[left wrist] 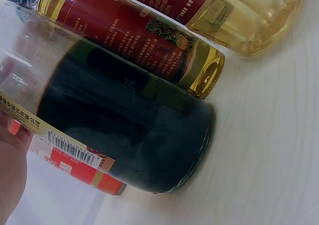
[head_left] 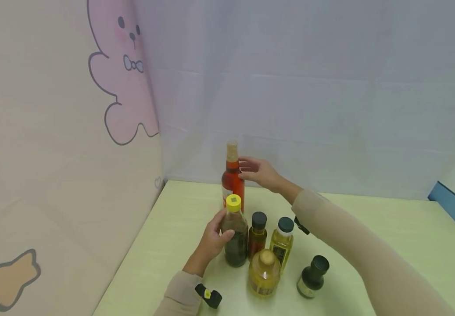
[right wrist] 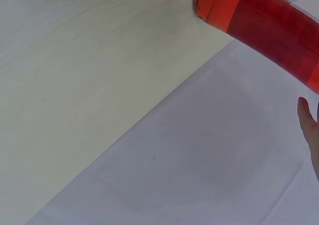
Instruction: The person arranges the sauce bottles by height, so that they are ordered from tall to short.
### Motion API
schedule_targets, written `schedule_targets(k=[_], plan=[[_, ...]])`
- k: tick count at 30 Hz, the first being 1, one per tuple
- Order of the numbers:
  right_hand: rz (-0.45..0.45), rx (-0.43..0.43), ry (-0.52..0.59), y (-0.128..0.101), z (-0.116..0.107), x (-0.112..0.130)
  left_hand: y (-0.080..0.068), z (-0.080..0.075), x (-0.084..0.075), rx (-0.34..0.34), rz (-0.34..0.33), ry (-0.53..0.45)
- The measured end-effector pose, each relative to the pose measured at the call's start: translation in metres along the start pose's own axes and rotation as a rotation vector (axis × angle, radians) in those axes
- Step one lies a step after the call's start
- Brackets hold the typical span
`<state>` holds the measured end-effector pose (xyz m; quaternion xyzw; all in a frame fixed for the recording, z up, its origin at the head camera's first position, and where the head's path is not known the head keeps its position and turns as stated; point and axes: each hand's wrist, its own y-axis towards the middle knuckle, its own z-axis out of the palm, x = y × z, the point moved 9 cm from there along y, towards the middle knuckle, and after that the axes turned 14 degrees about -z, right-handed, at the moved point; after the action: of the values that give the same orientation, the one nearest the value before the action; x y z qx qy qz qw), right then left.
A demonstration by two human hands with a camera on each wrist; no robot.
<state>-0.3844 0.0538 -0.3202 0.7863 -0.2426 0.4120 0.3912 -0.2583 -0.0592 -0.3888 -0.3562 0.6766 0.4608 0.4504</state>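
Pale tabletop [head_left: 420,232]: left hand [head_left: 213,237] holds a yellow-capped bottle [head_left: 237,246].

Free tabletop [head_left: 405,228] far right of crowded bottles [head_left: 256,241]

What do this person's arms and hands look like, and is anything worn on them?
The left hand and right hand are bare, without gloves. The left sleeve and right sleeve are long and plain beige. A black strapped-looking device with a yellow marking sits by the left cuff; a black piece shows beside the right one. No cables are visible.
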Motion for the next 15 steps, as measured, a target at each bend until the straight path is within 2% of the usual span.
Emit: schedule_targets(k=[4,11,15], plan=[[0.013,0.002,-0.007,-0.005,-0.005,-0.002,-0.001,0.0,-0.002,-0.001,0.008,-0.005],[0.006,-0.012,-0.033,-0.009,-0.017,-0.027,-0.001,-0.001,-0.002,-0.005,0.026,-0.003],[0.011,-0.029,-0.037,-0.017,-0.023,-0.027,-0.001,-0.001,-0.003,-0.007,0.047,0.0]])
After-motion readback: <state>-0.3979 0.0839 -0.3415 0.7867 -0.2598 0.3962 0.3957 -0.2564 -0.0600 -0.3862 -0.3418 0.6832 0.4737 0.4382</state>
